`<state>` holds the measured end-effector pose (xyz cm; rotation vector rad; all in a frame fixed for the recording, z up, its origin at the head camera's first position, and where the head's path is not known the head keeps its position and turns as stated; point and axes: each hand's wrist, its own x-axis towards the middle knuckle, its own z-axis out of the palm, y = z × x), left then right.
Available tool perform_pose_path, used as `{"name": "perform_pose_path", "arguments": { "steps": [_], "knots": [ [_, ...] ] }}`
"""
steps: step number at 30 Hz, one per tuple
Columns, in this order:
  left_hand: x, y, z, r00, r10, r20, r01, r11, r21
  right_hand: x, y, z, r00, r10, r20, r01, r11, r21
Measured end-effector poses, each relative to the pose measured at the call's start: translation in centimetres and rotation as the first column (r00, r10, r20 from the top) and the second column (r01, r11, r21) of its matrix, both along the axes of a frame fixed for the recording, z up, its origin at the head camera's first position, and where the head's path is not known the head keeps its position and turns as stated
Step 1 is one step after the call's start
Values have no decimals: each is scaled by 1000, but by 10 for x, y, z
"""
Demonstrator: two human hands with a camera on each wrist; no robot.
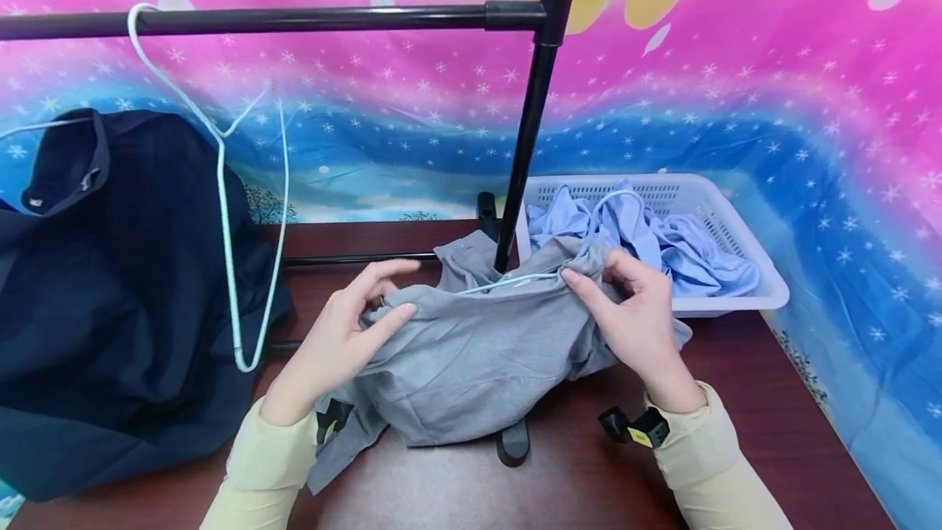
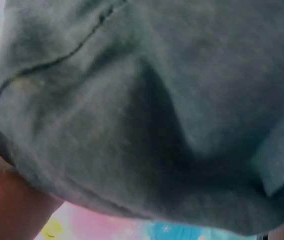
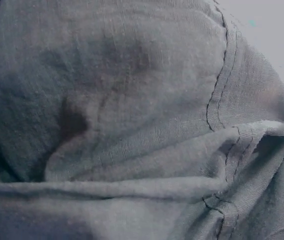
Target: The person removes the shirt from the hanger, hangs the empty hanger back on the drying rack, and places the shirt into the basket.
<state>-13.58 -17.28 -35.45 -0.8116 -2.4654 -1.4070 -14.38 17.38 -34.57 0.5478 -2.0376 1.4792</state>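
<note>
A grey shirt (image 1: 478, 358) hangs bunched between both hands in the head view, low over the table. My left hand (image 1: 342, 334) holds its left end, thumb on the front of the cloth and the other fingers at the upper edge. With thumb and fingers, my right hand (image 1: 640, 313) pinches the cloth at the right end of the neck opening. A pale blue hanger (image 1: 540, 276) shows inside that opening; the rest of it is hidden by fabric. Grey cloth (image 2: 147, 115) fills most of the left wrist view, and stitched seams of the shirt (image 3: 222, 85) show in the right wrist view.
A black rack rail (image 1: 316, 20) and post (image 1: 526, 137) stand behind the shirt. An unloaded pale hanger (image 1: 224, 219) hangs from the rail. Dark navy clothing (image 1: 140, 293) is at left. A white basket (image 1: 769, 289) holds blue clothing (image 1: 706, 256) on the dark red table (image 1: 780, 432).
</note>
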Motion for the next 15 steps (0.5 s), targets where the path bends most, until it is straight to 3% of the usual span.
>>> {"name": "perform_pose_path", "arguments": {
  "steps": [3,6,10,15],
  "knots": [
    [-2,0,1,1000,-20,16,21,999,-36,0,1,-1,1000,4,-4,-4,1000,3],
    [-4,0,3,999,-46,2,46,999,-17,-2,3,-3,1000,13,-14,-13,1000,-2],
    [-5,2,2,994,-104,-32,106,991,79,-3,4,-4,1000,19,-16,-19,1000,-12],
    [-4,2,1,980,-191,-55,198,951,238,-5,4,-6,1000,14,21,-13,1000,-13]
  ]
}}
